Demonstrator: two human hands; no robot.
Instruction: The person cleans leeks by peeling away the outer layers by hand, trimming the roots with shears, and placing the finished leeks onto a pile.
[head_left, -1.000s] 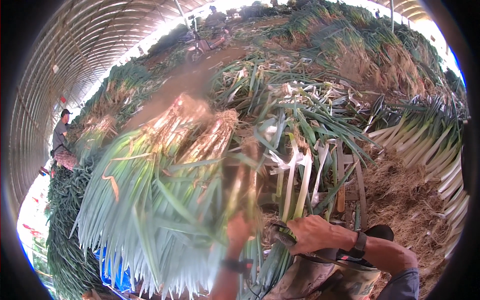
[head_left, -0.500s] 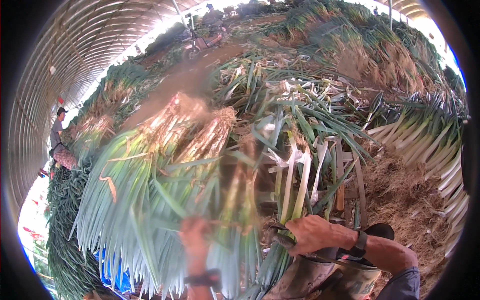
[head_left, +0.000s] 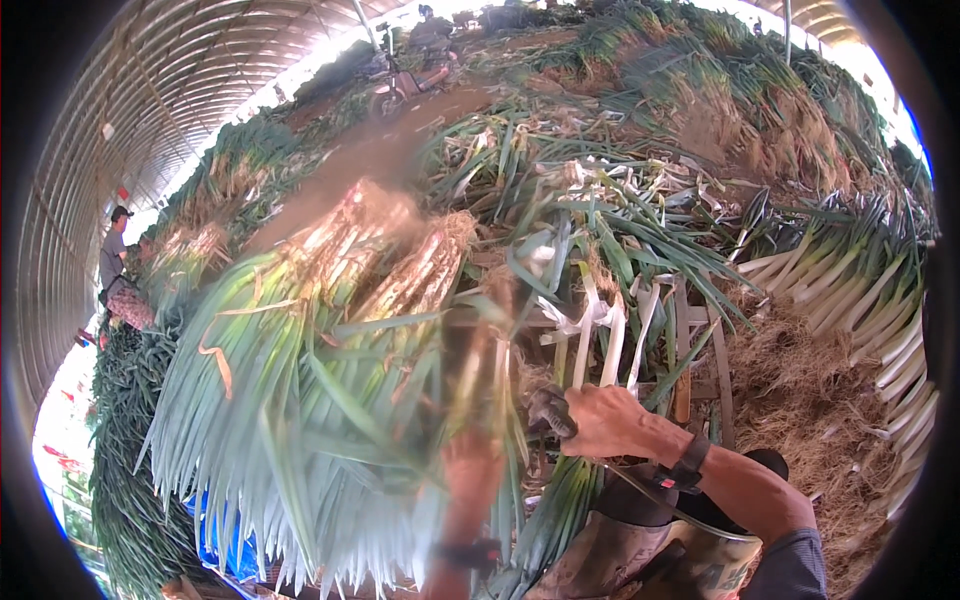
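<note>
My right hand (head_left: 605, 420) is closed around a dark, rounded tool (head_left: 550, 410), whose exact kind I cannot make out. A thin hose-like line (head_left: 640, 487) runs below that wrist. Just beyond the hand stand peeled white leek stalks (head_left: 614, 340), and their green leaves (head_left: 565, 495) show below it. My left hand (head_left: 474, 458) is smeared by motion and its fingers are unclear. It is over the lower part of some unpeeled leeks (head_left: 472, 385). To its left lies a big pile of leeks (head_left: 290, 350) with brown, rooty ends and long green leaves.
Peeled leeks (head_left: 850, 260) lie in a row at the right, above a heap of loose roots (head_left: 800, 400). Leaf scraps (head_left: 640, 220) cover the ground ahead. A person (head_left: 115, 260) is at the far left. A scooter (head_left: 405, 85) stands at the back.
My left hand has moved right and slightly down, from the leaf pile to the unpeeled leeks. My right hand has shifted a little up and left with the dark tool.
</note>
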